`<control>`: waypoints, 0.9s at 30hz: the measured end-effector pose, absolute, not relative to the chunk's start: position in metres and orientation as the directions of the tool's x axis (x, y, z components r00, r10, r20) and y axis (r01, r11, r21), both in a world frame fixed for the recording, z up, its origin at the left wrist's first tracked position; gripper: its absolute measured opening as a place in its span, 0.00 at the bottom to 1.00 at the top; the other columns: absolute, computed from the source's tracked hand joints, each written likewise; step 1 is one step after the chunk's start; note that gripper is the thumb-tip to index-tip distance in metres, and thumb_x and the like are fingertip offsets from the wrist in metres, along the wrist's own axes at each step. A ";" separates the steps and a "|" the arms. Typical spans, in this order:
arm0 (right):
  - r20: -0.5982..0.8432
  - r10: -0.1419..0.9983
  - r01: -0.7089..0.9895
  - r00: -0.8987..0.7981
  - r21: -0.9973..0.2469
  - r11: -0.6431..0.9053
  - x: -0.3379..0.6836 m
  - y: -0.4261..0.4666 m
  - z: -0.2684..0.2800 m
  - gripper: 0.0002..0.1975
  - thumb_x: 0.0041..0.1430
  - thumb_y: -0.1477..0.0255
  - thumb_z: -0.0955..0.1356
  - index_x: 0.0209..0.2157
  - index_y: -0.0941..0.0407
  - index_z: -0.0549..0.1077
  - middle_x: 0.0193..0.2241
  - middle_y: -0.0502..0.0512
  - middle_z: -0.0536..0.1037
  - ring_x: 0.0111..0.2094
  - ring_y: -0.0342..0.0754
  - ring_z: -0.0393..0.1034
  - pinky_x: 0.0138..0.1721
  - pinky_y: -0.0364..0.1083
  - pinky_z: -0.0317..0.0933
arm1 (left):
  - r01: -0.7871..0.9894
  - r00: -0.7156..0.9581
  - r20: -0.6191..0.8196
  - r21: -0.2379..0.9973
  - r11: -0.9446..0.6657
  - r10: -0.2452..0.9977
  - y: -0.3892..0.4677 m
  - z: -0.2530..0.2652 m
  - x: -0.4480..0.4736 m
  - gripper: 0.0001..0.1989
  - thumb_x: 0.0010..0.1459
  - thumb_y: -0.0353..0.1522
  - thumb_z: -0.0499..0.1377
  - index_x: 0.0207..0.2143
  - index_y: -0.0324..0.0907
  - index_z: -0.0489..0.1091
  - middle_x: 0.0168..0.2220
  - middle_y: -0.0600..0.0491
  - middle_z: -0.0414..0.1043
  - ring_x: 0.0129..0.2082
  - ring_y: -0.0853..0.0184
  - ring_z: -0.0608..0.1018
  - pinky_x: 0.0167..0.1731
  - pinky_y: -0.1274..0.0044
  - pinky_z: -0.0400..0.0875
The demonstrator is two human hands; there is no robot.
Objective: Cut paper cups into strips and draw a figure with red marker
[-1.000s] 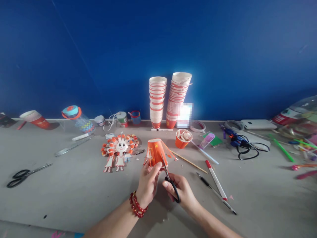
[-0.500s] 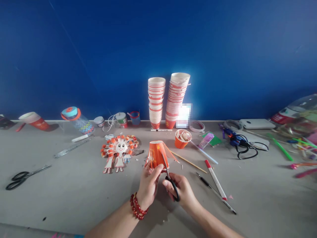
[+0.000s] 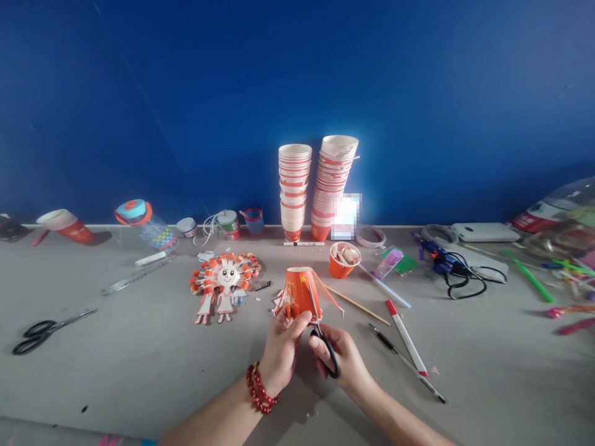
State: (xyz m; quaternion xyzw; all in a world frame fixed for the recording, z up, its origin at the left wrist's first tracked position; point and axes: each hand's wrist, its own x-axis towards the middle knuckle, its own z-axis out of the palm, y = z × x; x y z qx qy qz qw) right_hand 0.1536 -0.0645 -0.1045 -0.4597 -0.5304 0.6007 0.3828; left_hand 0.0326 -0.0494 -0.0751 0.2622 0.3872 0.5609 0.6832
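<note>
My left hand (image 3: 287,339) grips an orange paper cup (image 3: 300,296) near its rim, with the thumb pressed on its side. The cup's wall is cut into strips on the left and right; one strip splays out to the right. In my right hand (image 3: 341,354) is a pair of black-handled scissors (image 3: 331,356), fingers through the loops. Its blades lie along the cup's right side, pointing up and away. Paper-cup dolls (image 3: 227,279) with faces and orange fringes lie to the left of the cup.
Two tall stacks of paper cups (image 3: 294,192) stand by the blue wall. Beyond my right hand are a cup of paper scraps (image 3: 343,262), a wooden stick (image 3: 357,305), a red-and-white marker (image 3: 406,337) and a black pen (image 3: 404,359). Other scissors (image 3: 46,331) lie far left; a glue gun (image 3: 439,260) lies right.
The cup has turned slightly in my left hand, and its loose right strip has swung further right. My right hand and the scissors have shifted a little to the right.
</note>
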 end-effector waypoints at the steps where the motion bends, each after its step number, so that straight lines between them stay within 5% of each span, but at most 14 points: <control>1: -0.144 0.949 0.025 -0.280 -0.989 -0.143 0.153 -0.065 -0.105 0.31 0.50 0.40 0.65 0.24 0.56 0.64 0.11 0.44 0.62 0.12 0.38 0.53 0.15 0.39 0.45 | -0.564 0.074 -0.220 0.795 0.223 0.973 -0.049 -0.076 0.032 0.15 0.48 0.36 0.68 0.37 0.39 0.73 0.32 0.51 0.77 0.31 0.66 0.77 0.35 0.74 0.72; 5: -0.135 0.951 0.005 -0.279 -0.990 -0.139 0.153 -0.064 -0.104 0.31 0.50 0.40 0.65 0.24 0.57 0.65 0.11 0.44 0.62 0.11 0.38 0.52 0.14 0.39 0.45 | -0.574 0.100 -0.196 0.789 0.218 0.975 -0.049 -0.078 0.031 0.14 0.50 0.36 0.67 0.38 0.40 0.73 0.34 0.51 0.77 0.32 0.66 0.77 0.37 0.75 0.71; 10: -0.158 0.953 -0.021 -0.260 -0.985 -0.169 0.155 -0.062 -0.101 0.30 0.48 0.41 0.68 0.24 0.56 0.65 0.11 0.45 0.64 0.11 0.39 0.54 0.15 0.39 0.46 | -0.596 0.189 -0.189 0.758 0.265 0.964 -0.050 -0.079 0.033 0.11 0.51 0.35 0.67 0.37 0.41 0.73 0.28 0.56 0.74 0.23 0.71 0.74 0.30 0.76 0.71; 15: -0.142 0.962 -0.006 -0.232 -0.989 -0.147 0.156 -0.063 -0.105 0.29 0.50 0.42 0.67 0.22 0.56 0.65 0.11 0.45 0.63 0.11 0.38 0.52 0.15 0.39 0.45 | -0.583 0.145 -0.180 0.779 0.231 0.973 -0.050 -0.081 0.033 0.12 0.51 0.34 0.67 0.38 0.39 0.74 0.32 0.53 0.76 0.30 0.68 0.76 0.35 0.76 0.71; 27: -0.150 0.961 0.008 -0.232 -0.988 -0.153 0.157 -0.062 -0.104 0.29 0.51 0.43 0.67 0.21 0.56 0.64 0.09 0.45 0.64 0.11 0.38 0.52 0.16 0.40 0.46 | -0.599 0.171 -0.174 0.763 0.242 0.970 -0.050 -0.080 0.033 0.11 0.52 0.34 0.66 0.37 0.40 0.72 0.30 0.53 0.74 0.29 0.66 0.77 0.32 0.75 0.73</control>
